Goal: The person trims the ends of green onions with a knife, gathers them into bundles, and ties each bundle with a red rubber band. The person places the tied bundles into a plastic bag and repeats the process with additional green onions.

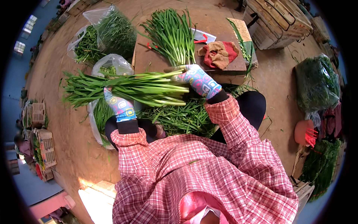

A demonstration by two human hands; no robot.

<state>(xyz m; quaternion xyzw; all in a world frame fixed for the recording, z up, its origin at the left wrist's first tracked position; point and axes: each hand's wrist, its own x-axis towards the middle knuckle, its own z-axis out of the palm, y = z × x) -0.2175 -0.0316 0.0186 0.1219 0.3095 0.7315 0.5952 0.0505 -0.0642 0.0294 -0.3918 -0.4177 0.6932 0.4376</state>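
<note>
My left hand (119, 105), in a patterned glove, grips the leafy part of a bunch of garlic chives (139, 86) held sideways above my lap. At the pale stem ends on the right, my right hand (193, 78), gloved alike, has its fingertips on some stems; whether it grips them is hidden. Beyond my hands, another bunch of chives (174, 36) lies on a low brown board (207, 23). Beside it are red ties (202, 39) on a white sheet and a red and tan cloth (221, 54). Loose green leaves (184, 117) are heaped between my legs.
Plastic bags of greens (116, 30) stand on the floor at the upper left. Plastic crates (268, 30) are at the upper right. A wrapped bale of greens (316, 84) and a pink tub (303, 131) with red ties stand at the right. People sit near crates at the far left.
</note>
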